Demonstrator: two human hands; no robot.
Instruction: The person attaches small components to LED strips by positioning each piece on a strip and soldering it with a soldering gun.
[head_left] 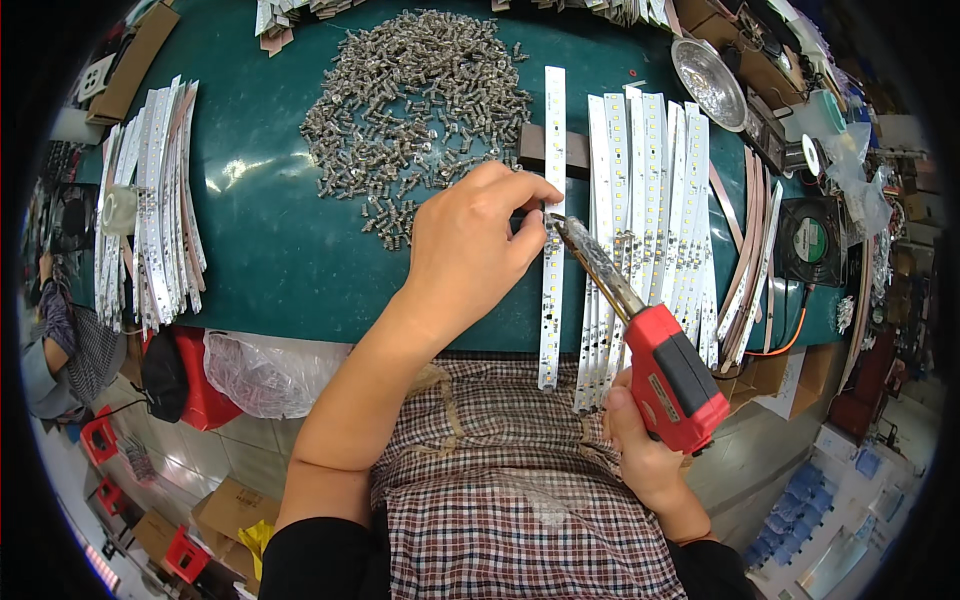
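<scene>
A narrow white LED strip board (552, 290) lies lengthwise in front of me, its far part resting by a dark block (537, 148). My left hand (475, 240) is over its middle, thumb and forefinger closed together at the board; whatever small part they pinch is hidden. In my right hand (645, 450) is a red and black soldering gun (675, 385), gripped by its handle. Its metal tip meets the strip board right beside my left fingertips. Beyond my left hand spreads a big heap of small metal terminals (425, 95).
More LED strip boards (650, 200) are stacked just right of the working one, and another bundle (150, 200) lies at the left. A metal dish (708, 85) and a black fan (808, 240) stand on the right of the green table (260, 270). A clear plastic bag (275, 375) hangs below its front edge.
</scene>
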